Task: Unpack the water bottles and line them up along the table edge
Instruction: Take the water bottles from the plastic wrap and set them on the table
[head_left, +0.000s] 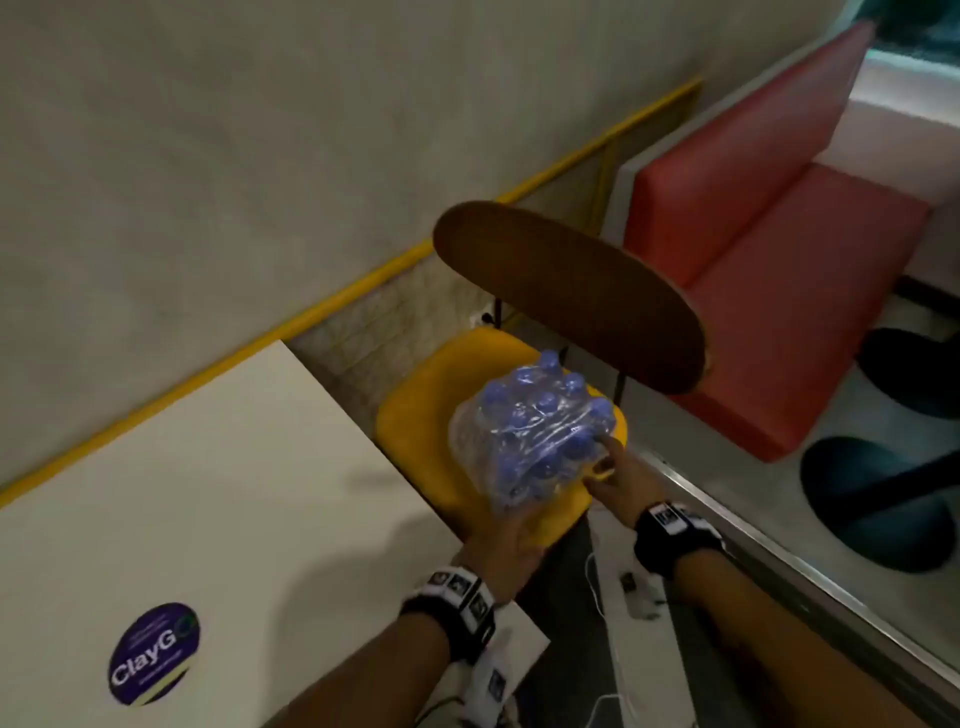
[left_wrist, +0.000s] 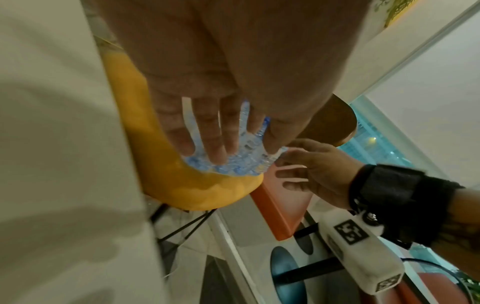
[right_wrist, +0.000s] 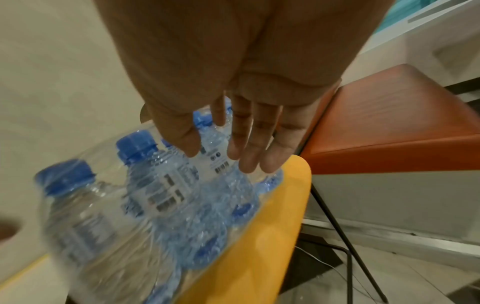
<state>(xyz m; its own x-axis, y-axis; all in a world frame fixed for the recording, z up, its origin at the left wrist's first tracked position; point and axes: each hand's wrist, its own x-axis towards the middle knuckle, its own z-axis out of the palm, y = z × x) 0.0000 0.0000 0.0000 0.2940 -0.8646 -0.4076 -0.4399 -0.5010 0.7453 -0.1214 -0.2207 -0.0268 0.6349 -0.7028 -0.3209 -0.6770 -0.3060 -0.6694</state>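
While the white table (head_left: 171, 483) fills the left of the head view, bearing a round purple sticker (head_left: 154, 653), the shrink-wrapped pack of water bottles (head_left: 530, 436) sits tilted on the yellow seat (head_left: 415, 415) of a chair just beyond the table's right edge, none of it on the tabletop. From above, the left hand (head_left: 506, 545) lies at the pack's near, lower corner, its fingers hidden beneath the plastic. To the right, the right hand (head_left: 621, 475) reaches in with straight fingers, the tips touching the pack's right side by the blue caps. Behind the pack stands the chair's dark wooden backrest (head_left: 571, 301), and farther right a red bench (head_left: 769, 249).

Seen from the left wrist, the left hand (left_wrist: 215, 115) has its fingers spread and nearly straight, laid flat against the bottles (left_wrist: 233, 166), with clear plastic showing between them; the yellow seat (left_wrist: 166, 164) curves under the pack. This view also catches the right hand (left_wrist: 314, 170) coming in from the right, fingers apart and loosely extended, the topmost one just at the pack's edge, a black wrist strap (left_wrist: 394, 197) behind it.

From the right wrist come details the others lack: blue caps (right_wrist: 136, 145), ribbed clear bodies and barcoded labels. There the right hand (right_wrist: 241, 98) hangs with fingers straight and slightly parted, tips against the bottles (right_wrist: 166, 197), curled round nothing. Neither hand clearly grips the wrap.
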